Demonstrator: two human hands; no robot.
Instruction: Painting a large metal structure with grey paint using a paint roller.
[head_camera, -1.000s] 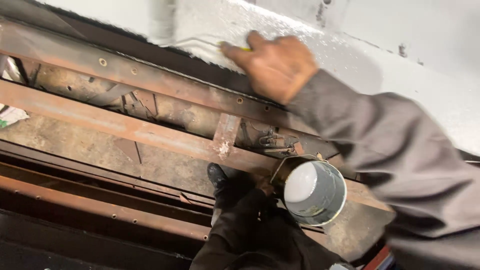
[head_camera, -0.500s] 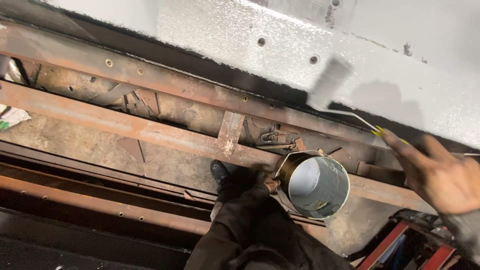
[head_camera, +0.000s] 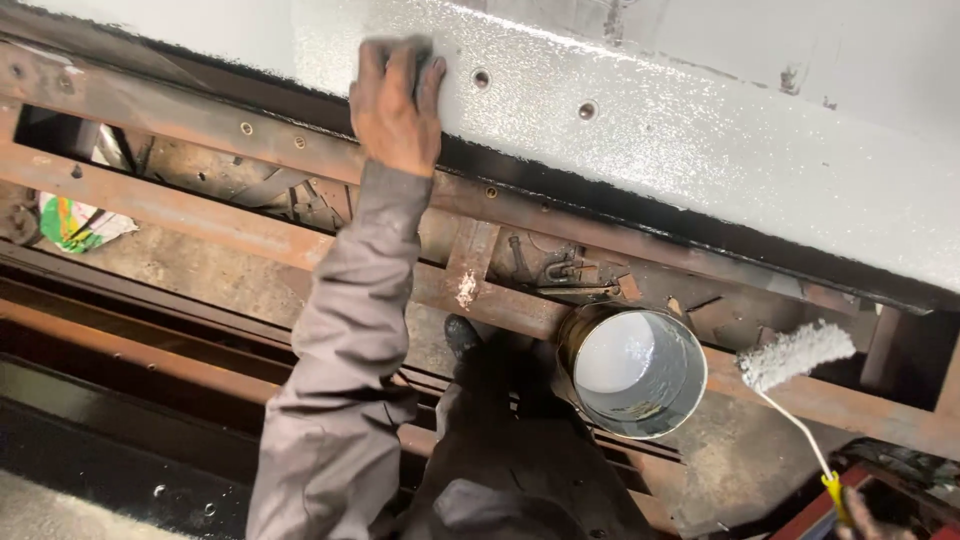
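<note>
Left hand (head_camera: 395, 105) now pressed flat on white panel (head_camera: 700, 130); right hand lowered, roller (head_camera: 797, 354) beside paint can (head_camera: 632, 372).

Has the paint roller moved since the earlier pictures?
Yes. The paint roller has come down off the white painted panel and now hangs lower, beside the paint can on the rusty beam.

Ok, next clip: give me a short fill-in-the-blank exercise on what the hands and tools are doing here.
1. The left hand presses flat against the ____-painted panel.
2. The right hand, at the lower right corner, holds a small paint ____ by its yellow handle.
3. The metal paint can sits on a ____ steel beam.

Missing words: white; roller; rusty
</note>
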